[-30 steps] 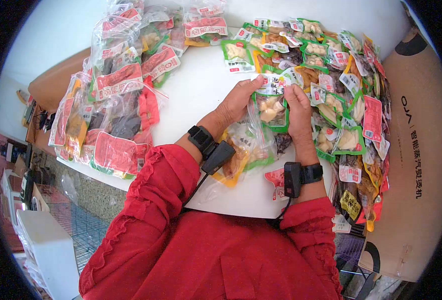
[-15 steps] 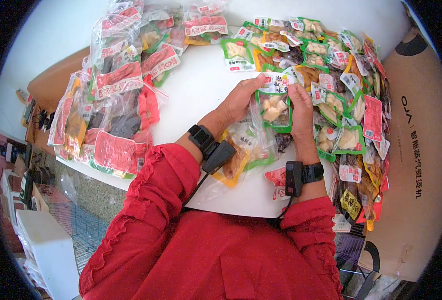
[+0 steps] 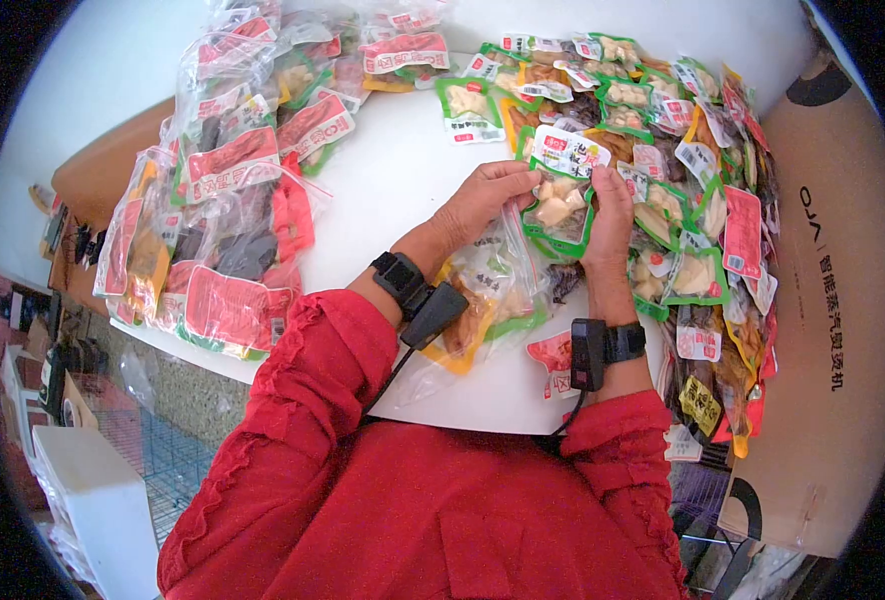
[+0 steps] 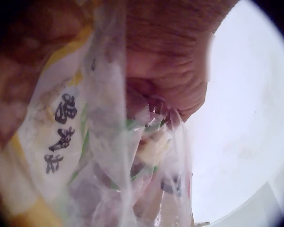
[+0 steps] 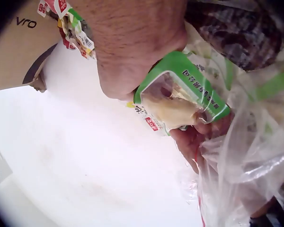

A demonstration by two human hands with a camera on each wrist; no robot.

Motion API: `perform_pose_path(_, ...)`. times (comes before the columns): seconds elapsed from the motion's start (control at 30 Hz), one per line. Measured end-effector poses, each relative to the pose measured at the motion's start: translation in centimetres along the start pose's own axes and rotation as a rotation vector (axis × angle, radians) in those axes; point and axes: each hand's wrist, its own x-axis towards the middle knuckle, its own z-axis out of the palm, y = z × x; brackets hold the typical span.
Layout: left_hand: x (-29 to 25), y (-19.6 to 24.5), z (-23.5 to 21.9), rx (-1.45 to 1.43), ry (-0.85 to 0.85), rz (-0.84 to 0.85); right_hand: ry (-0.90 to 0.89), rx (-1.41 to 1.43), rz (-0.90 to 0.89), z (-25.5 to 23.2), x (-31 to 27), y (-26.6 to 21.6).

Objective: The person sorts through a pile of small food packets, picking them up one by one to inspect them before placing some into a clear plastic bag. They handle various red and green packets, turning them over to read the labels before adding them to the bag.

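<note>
A green-edged snack packet [image 3: 560, 205] with pale pieces behind a clear window is held upright between the two hands. My right hand [image 3: 611, 215] pinches its right edge, thumb near the white label. My left hand [image 3: 478, 205] grips the rim of a clear zip bag [image 3: 508, 255], its thumb at the packet's left edge. Inside the bag lies a yellow-edged packet [image 4: 52, 137] with black characters, and green-edged ones show beside it. In the right wrist view, the held packet [image 5: 177, 111] tilts close to the bag's mouth, and left-hand fingertips [image 5: 187, 139] touch its lower edge.
Filled clear bags [image 3: 233, 220] are heaped on the left of the white table [image 3: 383, 180]. Loose snack packets [image 3: 663, 200] pile up along the right, beside a tall cardboard box [image 3: 823, 300]. A red packet [image 3: 553, 360] lies near the front edge, by the right wrist.
The green-edged packet has come slightly lower and tilted, its label now leaning right. My left thumb has slid down its left edge. The bag stays in the left hand.
</note>
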Motion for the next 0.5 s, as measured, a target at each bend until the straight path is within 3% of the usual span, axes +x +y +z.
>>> perform_pose_path(0.5, 0.41, -0.55, -0.24, 0.066, -0.017, 0.027, 0.031, 0.027, -0.024, 0.02, -0.07, -0.02)
